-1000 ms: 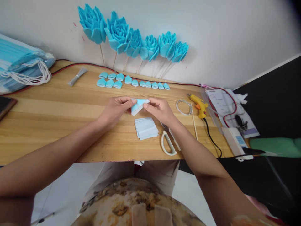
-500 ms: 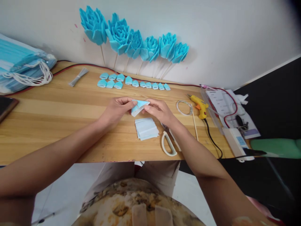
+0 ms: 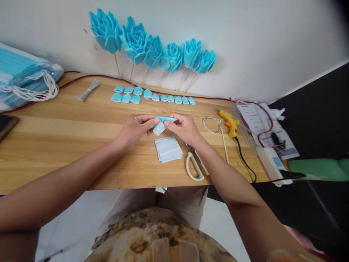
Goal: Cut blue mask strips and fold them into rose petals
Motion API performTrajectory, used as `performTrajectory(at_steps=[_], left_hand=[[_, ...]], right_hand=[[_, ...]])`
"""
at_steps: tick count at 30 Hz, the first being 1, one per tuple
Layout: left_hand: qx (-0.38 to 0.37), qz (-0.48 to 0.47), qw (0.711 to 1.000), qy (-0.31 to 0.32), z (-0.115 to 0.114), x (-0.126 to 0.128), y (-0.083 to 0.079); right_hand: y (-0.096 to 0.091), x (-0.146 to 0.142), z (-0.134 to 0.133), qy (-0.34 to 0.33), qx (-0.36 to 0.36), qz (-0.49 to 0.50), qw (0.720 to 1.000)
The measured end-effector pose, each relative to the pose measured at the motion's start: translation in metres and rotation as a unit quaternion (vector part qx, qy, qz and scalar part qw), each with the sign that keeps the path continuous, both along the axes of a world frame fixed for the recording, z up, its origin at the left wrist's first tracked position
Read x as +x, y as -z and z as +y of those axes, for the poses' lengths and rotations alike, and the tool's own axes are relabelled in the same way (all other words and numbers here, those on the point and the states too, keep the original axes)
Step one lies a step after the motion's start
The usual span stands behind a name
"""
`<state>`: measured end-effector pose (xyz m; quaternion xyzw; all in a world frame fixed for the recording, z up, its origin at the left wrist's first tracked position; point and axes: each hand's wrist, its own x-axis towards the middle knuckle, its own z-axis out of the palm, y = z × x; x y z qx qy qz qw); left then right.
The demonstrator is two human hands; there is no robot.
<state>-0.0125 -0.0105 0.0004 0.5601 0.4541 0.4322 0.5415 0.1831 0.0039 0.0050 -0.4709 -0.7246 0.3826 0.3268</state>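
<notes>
Above the middle of the wooden table (image 3: 68, 145), my left hand (image 3: 135, 128) and my right hand (image 3: 184, 127) both pinch one small light-blue fabric piece (image 3: 160, 124), folded between the fingertips. Just below the hands lies a stack of pale blue cut squares (image 3: 168, 149). Further back, a row of folded blue petals (image 3: 151, 96) lies on the wood. Blue fabric flowers on sticks (image 3: 152, 49) lean against the white wall.
White-handled scissors (image 3: 194, 165) lie right of the stack, with a thin wooden stick (image 3: 224, 143), a wire coil (image 3: 212, 124) and a yellow glue gun (image 3: 230, 122) beyond. A pile of face masks (image 3: 24, 80) sits far left; a power strip (image 3: 271, 163) at the right edge.
The blue piece has been folded flatter and narrower between my fingertips; both hands stay in nearly the same place.
</notes>
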Motion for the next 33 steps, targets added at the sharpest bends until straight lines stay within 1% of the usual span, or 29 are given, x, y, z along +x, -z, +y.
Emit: performTrajectory(at_steps=[3,6,10,14,24,33], left_hand=[[0.010,-0.002,1.000,0.019,0.0005,-0.0013,-0.0009],[0.016,-0.024,0.999,0.040,0.0015,-0.0015,0.0013],[0.005,-0.048,0.997,0.056,0.0024,-0.0011,0.0046],[-0.011,-0.029,0.999,0.045,0.0024,-0.0007,0.0036],[-0.023,-0.002,0.999,0.043,0.0003,0.0004,-0.0033],[-0.024,-0.026,0.999,0.026,-0.0012,0.0018,-0.0012]], right_hand=[[-0.0015,0.0001,0.0006,0.013,0.007,0.013,1.000],[-0.0026,0.0003,0.0013,0.021,0.003,0.022,1.000],[-0.0028,0.0010,0.0011,0.026,-0.001,0.033,0.999],[-0.0014,0.0016,0.0011,0.014,-0.001,0.039,0.999],[-0.0001,0.0011,0.0013,-0.007,0.002,0.027,1.000],[-0.0044,0.0016,-0.0011,-0.026,-0.017,0.019,0.999]])
